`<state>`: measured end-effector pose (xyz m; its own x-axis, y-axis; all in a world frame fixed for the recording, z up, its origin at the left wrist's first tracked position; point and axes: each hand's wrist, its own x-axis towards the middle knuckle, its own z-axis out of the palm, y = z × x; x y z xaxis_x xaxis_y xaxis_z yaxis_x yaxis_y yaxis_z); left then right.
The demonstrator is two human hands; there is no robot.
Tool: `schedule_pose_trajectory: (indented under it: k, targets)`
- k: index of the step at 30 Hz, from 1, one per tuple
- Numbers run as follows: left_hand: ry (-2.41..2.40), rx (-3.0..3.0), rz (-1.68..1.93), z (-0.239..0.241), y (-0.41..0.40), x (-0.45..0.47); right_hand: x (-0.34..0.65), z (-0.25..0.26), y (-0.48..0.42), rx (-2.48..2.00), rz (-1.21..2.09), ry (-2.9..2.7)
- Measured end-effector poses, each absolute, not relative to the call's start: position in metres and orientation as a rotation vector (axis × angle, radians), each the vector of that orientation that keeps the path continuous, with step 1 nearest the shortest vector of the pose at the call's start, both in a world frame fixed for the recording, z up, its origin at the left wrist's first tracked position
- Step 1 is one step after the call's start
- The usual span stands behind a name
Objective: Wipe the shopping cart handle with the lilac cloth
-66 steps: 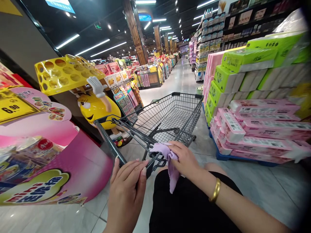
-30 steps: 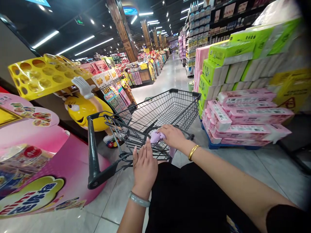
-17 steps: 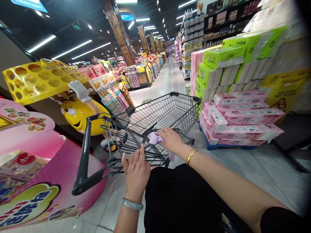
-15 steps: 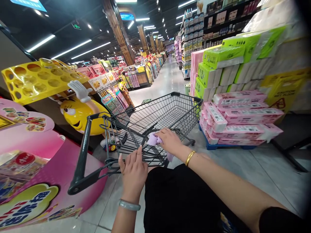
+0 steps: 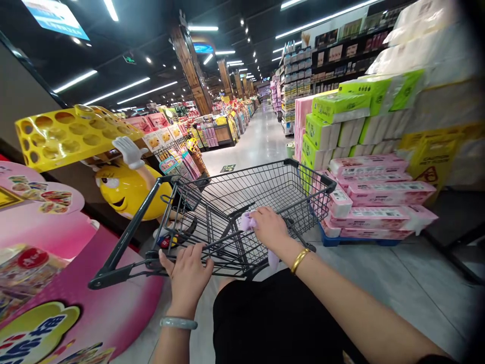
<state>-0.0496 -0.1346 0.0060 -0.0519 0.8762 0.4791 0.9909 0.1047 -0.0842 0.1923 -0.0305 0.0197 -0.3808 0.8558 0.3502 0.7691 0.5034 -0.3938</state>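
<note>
A black wire shopping cart stands in front of the person, turned a bit so its far end points ahead and to the right. The right hand is on the near top edge of the cart, about halfway along. It pinches a light purple cloth against that edge, and a loose end of the cloth hangs down below the hand. A gold bangle is on that wrist.

The left hand is on the same side of the cart, nearer to its handle. Its fingers are a little apart and lie over the wire, with the thumb out to the side. The fingertips are hard to see, so I cannot tell if they grip the wire or just rest on it. A pale green bangle is on this wrist.

Left of the cart, a big yellow figure stands behind the handle, and a pink stand is just beside the handle. Right of the cart, pink packs sit on a blue pallet, with green packs stacked up behind them.
</note>
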Motion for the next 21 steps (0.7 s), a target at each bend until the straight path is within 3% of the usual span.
schedule_pose_trajectory:
  k: [6, 11, 17, 21]
  targets:
    - [-1.941, -1.989, -0.545, 0.006, -0.106, 0.000, 0.196, 0.002, -0.036, -1.251, 0.207, -2.301]
    - [-1.919, -2.119, -0.618, 0.003, -0.079, 0.048, 0.218, -0.005, -0.037, -1.453, 0.139, -2.177]
    - [-1.997, -2.084, -0.500, 0.002, -0.063, 0.044, 0.248, -0.018, -0.039, -1.315, 0.205, -2.174]
    - [-2.029, -2.073, -0.475, 0.003, -0.059, 0.038, 0.281, -0.029, -0.028, -1.488, 0.221, -1.900]
